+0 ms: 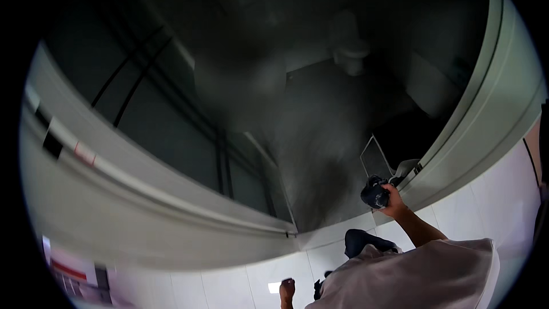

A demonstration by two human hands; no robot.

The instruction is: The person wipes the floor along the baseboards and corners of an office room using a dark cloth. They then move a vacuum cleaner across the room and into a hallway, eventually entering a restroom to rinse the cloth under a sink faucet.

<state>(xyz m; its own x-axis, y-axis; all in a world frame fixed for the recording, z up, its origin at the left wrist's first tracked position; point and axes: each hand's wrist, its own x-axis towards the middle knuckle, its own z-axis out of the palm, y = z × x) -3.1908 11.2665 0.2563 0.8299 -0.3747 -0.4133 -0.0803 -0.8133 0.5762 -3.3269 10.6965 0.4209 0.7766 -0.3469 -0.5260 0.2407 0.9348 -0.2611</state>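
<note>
My right hand (393, 201) is closed round a dark, bunched-up cloth-like bundle (375, 193) with a few whitish marks. I hold it out at the doorway of a dark bathroom, close to the right door frame. What exactly the bundle is does not show clearly. Low in the picture, over the pale tiles, hangs my left hand (287, 289). Its fingers are curled in, and nothing sticks out of them.
Inside the dim bathroom a white toilet (350, 51) stands at the back. The right door frame (474, 137) is close to my right arm. On the left, a pale frame (143, 186) borders dark glass panels (166, 120). White floor tiles (223, 283) lie on my side.
</note>
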